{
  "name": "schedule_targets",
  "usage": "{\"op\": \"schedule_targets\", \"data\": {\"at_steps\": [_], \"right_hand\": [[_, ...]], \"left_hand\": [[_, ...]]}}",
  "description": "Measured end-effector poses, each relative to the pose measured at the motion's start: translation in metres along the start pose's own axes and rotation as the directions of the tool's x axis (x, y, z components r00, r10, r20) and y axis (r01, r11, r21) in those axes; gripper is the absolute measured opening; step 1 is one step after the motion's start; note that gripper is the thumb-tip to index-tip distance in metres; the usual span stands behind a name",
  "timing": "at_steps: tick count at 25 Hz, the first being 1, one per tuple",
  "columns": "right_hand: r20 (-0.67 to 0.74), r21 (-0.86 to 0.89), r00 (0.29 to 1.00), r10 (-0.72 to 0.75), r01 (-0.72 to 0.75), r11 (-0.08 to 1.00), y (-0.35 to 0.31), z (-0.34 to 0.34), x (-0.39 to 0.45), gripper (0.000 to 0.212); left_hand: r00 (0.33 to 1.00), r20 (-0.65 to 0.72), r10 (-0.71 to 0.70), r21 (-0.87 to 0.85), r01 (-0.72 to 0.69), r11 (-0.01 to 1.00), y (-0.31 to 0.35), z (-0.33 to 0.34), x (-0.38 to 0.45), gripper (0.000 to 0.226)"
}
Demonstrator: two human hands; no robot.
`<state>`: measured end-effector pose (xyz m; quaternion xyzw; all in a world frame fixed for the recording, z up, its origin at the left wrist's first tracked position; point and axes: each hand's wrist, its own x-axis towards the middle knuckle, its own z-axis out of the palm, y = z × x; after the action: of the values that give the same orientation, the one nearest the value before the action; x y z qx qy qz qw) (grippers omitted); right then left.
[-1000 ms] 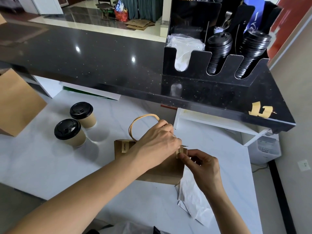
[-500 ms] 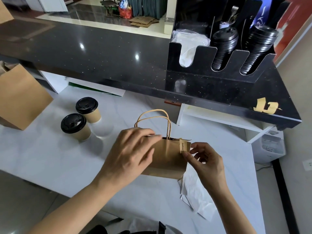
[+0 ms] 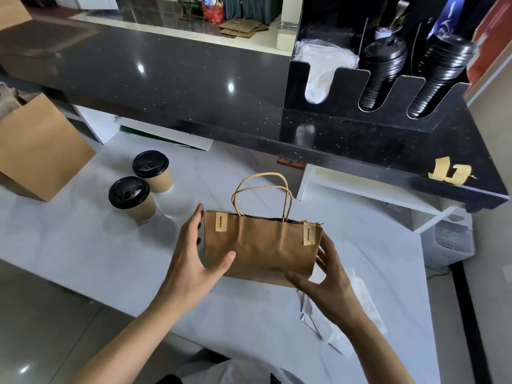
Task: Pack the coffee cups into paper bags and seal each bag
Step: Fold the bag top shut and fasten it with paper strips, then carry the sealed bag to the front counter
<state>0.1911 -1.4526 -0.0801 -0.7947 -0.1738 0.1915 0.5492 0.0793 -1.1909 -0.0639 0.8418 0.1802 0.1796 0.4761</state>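
Observation:
A small brown paper bag point(image 3: 260, 250) with twine handles stands upright on the white marble table point(image 3: 83, 245). Its top is closed by two pale stickers, one at the left point(image 3: 221, 222) and one at the right point(image 3: 309, 233). My left hand point(image 3: 191, 261) is spread at the bag's left side, with the thumb against its front. My right hand point(image 3: 324, 284) is spread at the lower right corner, fingers apart. Two kraft coffee cups with black lids, the far cup point(image 3: 151, 171) and the near cup point(image 3: 132, 198), stand to the left, apart from the bag.
A larger brown paper bag point(image 3: 41, 156) sits at the table's left edge. White backing paper point(image 3: 340, 322) lies under my right wrist. A raised black counter point(image 3: 166, 87) carries a black organiser point(image 3: 346, 106) with stacked lids. A white shelf point(image 3: 360, 189) stands at the right.
Both hands have left the bag's top, where they pressed on the right sticker, and moved down to its sides. The bag now shows both stickers and stands square to me.

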Motion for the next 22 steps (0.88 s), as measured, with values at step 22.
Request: {"op": "schedule_targets", "data": {"at_steps": [22], "right_hand": [[-0.082, 0.009, 0.979, -0.187, 0.188, 0.982, -0.072, 0.064, 0.005, 0.099]], "left_hand": [[0.996, 0.023, -0.082, -0.286, 0.085, 0.954, 0.008, -0.082, -0.023, 0.098]]}}
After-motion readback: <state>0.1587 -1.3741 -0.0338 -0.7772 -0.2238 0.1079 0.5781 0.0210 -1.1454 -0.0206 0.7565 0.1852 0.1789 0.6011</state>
